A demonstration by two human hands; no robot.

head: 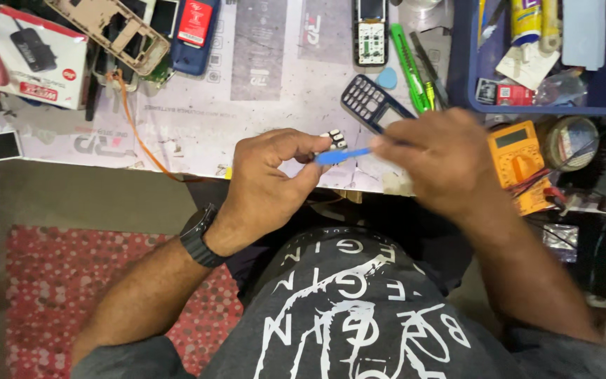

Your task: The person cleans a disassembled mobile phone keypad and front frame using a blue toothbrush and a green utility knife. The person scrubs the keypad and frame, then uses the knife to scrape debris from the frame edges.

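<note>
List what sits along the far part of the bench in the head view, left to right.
White box with red label → beige phone frame → blue phone with red battery → opened phone showing its keypad board → green utility knife → blue tray of odds and ends.

A small keypad piece (pixel 334 138) is pinched in the left hand (pixel 269 175), and a blue tool (pixel 341 155) is held against it by the right hand (pixel 435 163). A dark phone cover (pixel 372 103) is seen just behind on the surface (pixel 261 91), with a green cutter (pixel 410 69) beside it. A yellow meter (pixel 515 156) is placed at the right.
</note>
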